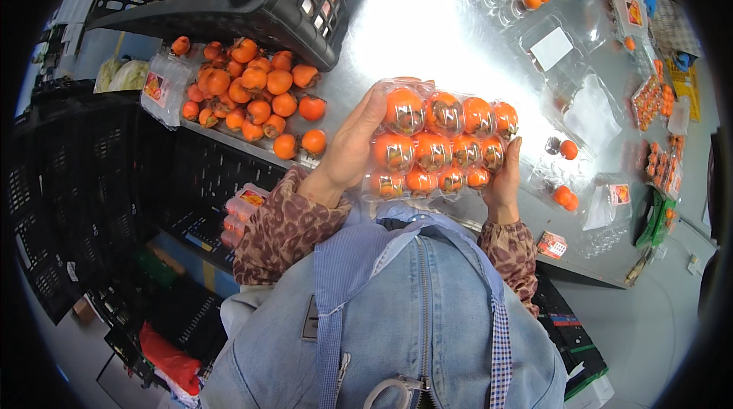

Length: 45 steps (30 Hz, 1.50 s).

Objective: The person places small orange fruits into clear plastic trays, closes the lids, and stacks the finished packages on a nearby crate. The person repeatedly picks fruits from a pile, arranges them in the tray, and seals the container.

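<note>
Between my two hands is a clear plastic clamshell pack (435,148) filled with rows of orange persimmons, held tilted in front of my chest. My left hand (350,148) grips its left side, thumb along the upper corner. On the right side, my right hand (505,180) holds the edge with the thumb up; its other fingers are hidden behind the pack. A pile of loose persimmons (252,85) lies on the metal table (338,94) to the left of my left hand. Right of my right hand sits an open clear tray (550,171) with a few persimmons in it.
A black plastic crate (229,17) stands at the back left. Stacked empty packs (166,85) lie beside the pile. Another open tray (498,0) holds several persimmons at the back. Filled packs (647,103) line the far right, near a person's blue-gloved hand (684,60). Black crates (80,180) stand left.
</note>
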Tool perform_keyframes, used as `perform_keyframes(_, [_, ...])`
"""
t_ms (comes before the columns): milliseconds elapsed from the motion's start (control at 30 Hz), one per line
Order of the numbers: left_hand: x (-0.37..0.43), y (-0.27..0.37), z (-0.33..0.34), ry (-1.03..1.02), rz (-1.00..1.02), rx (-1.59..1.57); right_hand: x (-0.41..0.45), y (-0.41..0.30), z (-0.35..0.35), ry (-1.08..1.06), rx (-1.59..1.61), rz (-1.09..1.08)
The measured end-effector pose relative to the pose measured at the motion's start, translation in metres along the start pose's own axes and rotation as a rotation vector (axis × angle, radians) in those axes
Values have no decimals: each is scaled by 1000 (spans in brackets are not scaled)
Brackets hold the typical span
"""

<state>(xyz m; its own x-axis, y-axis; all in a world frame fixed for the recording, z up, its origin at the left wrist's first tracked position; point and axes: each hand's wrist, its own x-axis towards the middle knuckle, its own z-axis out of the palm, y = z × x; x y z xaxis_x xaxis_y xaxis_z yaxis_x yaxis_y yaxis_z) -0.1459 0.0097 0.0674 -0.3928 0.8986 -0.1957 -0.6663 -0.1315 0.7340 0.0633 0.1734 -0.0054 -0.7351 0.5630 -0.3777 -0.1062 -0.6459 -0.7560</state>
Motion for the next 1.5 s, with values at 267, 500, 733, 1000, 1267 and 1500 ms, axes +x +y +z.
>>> perform_keyframes(267, [1,2,-1,-81,118,157,-4,3,-6,-38,-98,-136])
perform_keyframes(500, [4,2,-1,-178,173,198,-9,13,-15,-73,-61,-251])
perform_keyframes(733, [-2,3,-4,-1,112,299,-9,15,-11,-10,-172,-381])
perform_keyframes(1000, [3,-23,-13,243,184,348,-10,9,-2,39,-522,-497])
perform_keyframes(1267, [-2,-28,-18,264,291,275,-19,7,4,-2,-651,-553])
perform_keyframes(1500, [-4,-28,-19,266,335,399,-19,5,8,49,-725,-621])
